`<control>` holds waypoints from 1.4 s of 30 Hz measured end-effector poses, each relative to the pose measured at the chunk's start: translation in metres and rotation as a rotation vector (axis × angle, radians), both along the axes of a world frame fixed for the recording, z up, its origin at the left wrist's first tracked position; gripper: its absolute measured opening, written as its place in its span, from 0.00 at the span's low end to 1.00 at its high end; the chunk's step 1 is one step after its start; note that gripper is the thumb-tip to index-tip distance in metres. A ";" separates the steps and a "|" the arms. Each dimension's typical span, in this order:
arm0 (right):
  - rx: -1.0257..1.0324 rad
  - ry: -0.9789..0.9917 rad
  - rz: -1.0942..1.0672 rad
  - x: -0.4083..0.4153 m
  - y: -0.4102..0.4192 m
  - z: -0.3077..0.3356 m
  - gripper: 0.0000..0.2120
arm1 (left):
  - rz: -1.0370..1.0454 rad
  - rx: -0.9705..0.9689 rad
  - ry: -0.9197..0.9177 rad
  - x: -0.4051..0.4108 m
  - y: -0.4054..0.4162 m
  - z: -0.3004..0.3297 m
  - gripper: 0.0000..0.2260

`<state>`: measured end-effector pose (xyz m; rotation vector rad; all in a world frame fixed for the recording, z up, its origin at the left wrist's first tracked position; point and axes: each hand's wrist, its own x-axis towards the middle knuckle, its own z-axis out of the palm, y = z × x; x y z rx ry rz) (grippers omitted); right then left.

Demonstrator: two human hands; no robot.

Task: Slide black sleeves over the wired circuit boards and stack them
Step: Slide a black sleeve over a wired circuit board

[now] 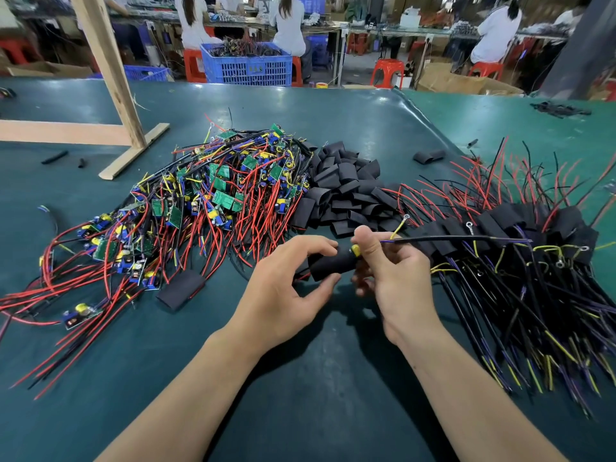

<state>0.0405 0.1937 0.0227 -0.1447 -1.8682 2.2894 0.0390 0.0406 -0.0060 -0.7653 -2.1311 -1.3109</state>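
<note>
Head view: factory floor, a dark green mat covering the work table, other workers seated on red stools at benches behind, a blue crate of wiring past the far edge, a wooden frame standing far left.

Layout reads as a left-to-right flow. Pile of bare boards, green PCBs with red and black leads, sits left-centre as the supply. Heap of loose sleeves lies just beside it, centre, within easy reach of both hands. Finished stack is on the right, sleeved units laid overlapping with leads fanned out, probably so they stay untangled. One stray sleeved unit lies apart near the left pile.

Left hand pinches a black sleeve between thumb and fingertips, fingers curled, holding it just above the mat. Right hand grips the board's end at the sleeve mouth, thumb and forefinger closed on it; a yellow component shows there. A black lead with a yellow ring-terminal wire trails right from that hand. Judgement: the board is almost fully inside the sleeve, final seating step, next it goes on the right stack.

Writing: white marks on the crate's side, too small to read. No brand or label legible on boards or sleeves.
</note>
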 end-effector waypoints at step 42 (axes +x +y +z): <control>-0.361 -0.158 0.229 -0.003 0.010 0.009 0.06 | 0.283 -0.197 0.118 0.000 -0.013 0.015 0.16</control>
